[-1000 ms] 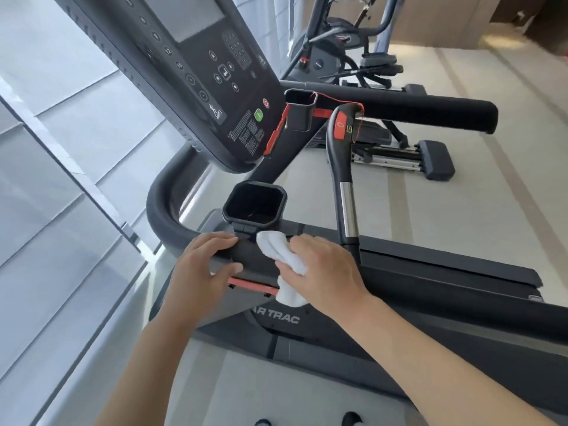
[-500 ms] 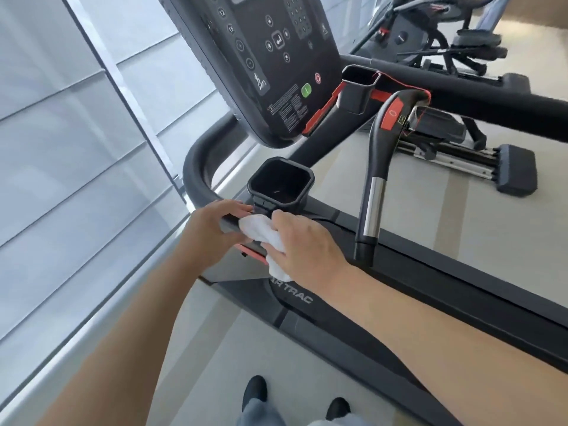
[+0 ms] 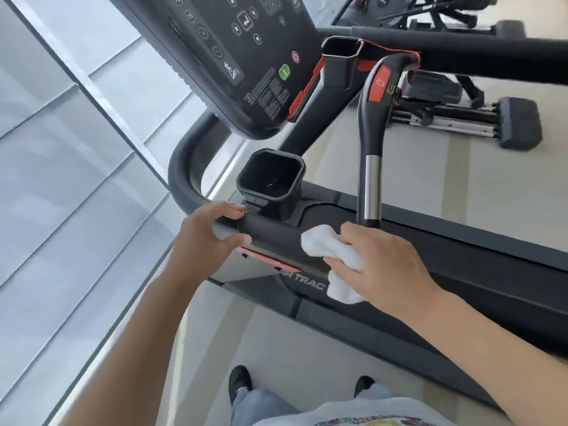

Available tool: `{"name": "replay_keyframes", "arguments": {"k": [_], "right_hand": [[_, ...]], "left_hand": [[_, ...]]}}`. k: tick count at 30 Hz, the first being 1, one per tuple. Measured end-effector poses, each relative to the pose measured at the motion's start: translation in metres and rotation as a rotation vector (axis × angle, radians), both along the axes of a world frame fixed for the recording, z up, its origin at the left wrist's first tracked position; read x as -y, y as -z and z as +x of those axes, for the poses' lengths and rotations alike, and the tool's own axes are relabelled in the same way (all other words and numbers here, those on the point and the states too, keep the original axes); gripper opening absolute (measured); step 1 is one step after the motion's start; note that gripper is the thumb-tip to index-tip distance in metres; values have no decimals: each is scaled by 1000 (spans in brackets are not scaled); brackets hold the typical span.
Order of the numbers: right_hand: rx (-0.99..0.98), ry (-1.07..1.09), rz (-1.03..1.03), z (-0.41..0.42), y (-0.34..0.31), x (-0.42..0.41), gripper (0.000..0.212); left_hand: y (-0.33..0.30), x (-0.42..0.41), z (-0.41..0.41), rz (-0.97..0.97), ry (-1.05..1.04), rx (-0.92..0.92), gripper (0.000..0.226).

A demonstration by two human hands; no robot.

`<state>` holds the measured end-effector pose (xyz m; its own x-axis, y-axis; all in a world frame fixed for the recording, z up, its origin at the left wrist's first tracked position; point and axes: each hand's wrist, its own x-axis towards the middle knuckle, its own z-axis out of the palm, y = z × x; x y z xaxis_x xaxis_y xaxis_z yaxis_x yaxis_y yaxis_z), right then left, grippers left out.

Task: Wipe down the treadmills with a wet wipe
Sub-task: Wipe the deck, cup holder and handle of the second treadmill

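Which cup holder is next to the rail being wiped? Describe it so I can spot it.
Start at the big black treadmill console and drop below its lower edge. The nearer black square plastic cup holder stands just above the black padded side rail. Unlike the farther black cup holder, no red trim borders it.

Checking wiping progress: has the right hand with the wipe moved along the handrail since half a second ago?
Yes. The right hand and wipe slid away from the cup holder and left hand.
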<state>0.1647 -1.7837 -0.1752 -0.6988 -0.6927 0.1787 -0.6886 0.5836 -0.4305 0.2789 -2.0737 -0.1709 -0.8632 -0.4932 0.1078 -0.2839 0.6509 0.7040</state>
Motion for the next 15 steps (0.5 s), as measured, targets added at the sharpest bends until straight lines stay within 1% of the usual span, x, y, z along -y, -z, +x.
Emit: {"name": "replay_keyframes", "arguments": {"k": [2,5,7,11,13,15], "right_hand": [[-42,82,-3,6,2,-9,36],[-158,218,-60,15,6,20,41],[-235,267,-101,23,8,64,38],[-403,291,-211,46,23,163,23],[-422,351,-247,50,27,189,21],[-431,382,-262,52,28,192,23]], "left_hand": [[2,5,-3,-30,43,-40,41],[2,19,-11,-50,168,-36,41],[1,35,-16,-9,252,-28,38],[5,65,-25,36,417,-16,20],[5,75,-23,61,483,-11,21],[5,81,-24,57,550,-6,23]]}}
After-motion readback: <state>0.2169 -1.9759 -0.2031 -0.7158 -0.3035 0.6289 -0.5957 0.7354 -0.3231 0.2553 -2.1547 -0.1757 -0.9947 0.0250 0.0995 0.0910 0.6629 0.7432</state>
